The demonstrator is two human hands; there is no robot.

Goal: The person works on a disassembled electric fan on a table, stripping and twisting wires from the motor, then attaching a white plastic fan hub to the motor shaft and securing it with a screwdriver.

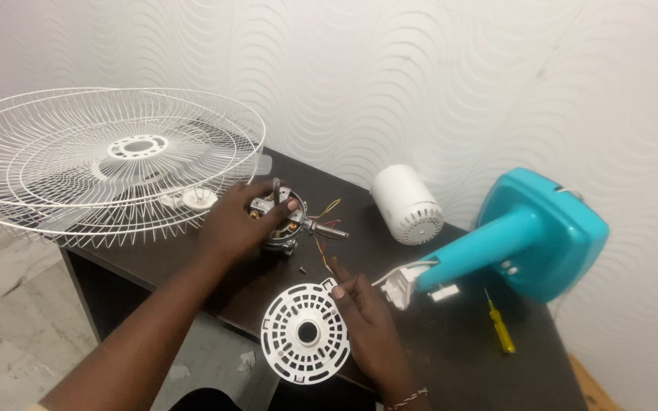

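Two hands work a dismantled fan. Our left hand (239, 222) grips the bare motor (282, 221) on the dark table (451, 342); our right hand (365, 316), fingers curled, pinches the white vented cover (305, 332). We judge refitting needs careful alignment.

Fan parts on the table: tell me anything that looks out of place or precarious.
The wire guard hangs well past the table's left edge. The white vented disc also juts over the front edge. The motor sits bare under the left hand, loose wires trailing.
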